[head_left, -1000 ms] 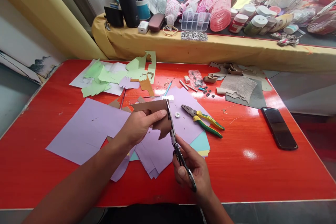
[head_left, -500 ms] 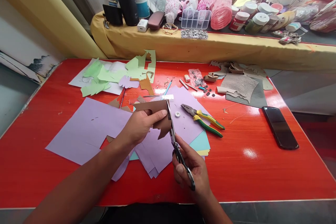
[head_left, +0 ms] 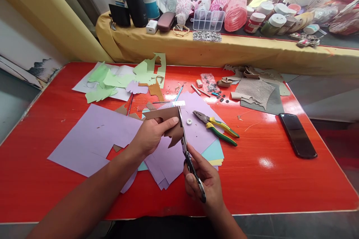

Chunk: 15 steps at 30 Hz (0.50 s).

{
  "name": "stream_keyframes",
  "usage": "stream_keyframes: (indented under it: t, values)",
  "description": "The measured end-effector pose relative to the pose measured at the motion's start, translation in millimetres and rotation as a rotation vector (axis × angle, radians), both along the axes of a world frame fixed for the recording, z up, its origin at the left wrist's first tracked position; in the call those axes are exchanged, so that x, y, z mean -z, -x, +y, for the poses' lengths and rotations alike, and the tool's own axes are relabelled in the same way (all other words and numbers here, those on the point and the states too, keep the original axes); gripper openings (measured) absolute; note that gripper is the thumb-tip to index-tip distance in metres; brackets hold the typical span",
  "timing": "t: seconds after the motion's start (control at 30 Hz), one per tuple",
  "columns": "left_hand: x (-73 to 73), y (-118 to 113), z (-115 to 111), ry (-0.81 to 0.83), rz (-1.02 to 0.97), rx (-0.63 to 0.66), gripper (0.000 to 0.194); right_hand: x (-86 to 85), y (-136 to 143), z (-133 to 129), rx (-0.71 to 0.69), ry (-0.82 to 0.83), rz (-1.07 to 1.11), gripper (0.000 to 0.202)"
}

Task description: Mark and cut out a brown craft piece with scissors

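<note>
Between the thumb and fingers of my left hand (head_left: pixel 153 134) is a brown piece of leather-like sheet (head_left: pixel 175 132) with jagged cut edges. My right hand (head_left: pixel 206 179) grips a pair of scissors (head_left: pixel 187 153) by the handles. Their blades point away from me and lie along the right edge of the brown piece. Below both hands rests a stack of purple paper (head_left: pixel 174 160), with blue and yellow sheets showing at its right edge. Pliers with green and yellow handles (head_left: pixel 221 130) lie right of the scissors, and a small white round piece (head_left: pixel 189 121) sits near their jaws.
A large purple sheet (head_left: pixel 92 138) covers the left of the red table (head_left: pixel 269 183). Green paper scraps (head_left: pixel 117 78) lie at the back left, grey leather scraps (head_left: pixel 255 91) at the back right. A phone (head_left: pixel 297 135) lies on the right. Jars (head_left: pixel 274 23) crowd the ledge behind.
The scissor handles have shifted very slightly left, closer in line with the blades. My left hand keeps its hold on the brown piece in nearly the same place.
</note>
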<state>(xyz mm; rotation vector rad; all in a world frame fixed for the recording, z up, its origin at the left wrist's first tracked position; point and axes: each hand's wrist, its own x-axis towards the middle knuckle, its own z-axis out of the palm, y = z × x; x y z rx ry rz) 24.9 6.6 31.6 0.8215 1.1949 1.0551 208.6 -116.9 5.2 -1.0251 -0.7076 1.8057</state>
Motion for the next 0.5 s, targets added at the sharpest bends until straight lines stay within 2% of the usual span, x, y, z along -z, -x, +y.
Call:
stream_keyframes:
  t: [0.23, 0.5]
  values:
    - [-8.0, 3.6, -1.0, 0.018, -0.027, 0.056, 0.029, -3.8, -4.4, 2.6, -0.034, -0.011, 0.015, 0.084]
    - [-1.3, 3.9, -3.9, -0.021, -0.027, 0.079, 0.026, -2.0, -3.8, 0.8, -0.02, -0.005, 0.009, 0.078]
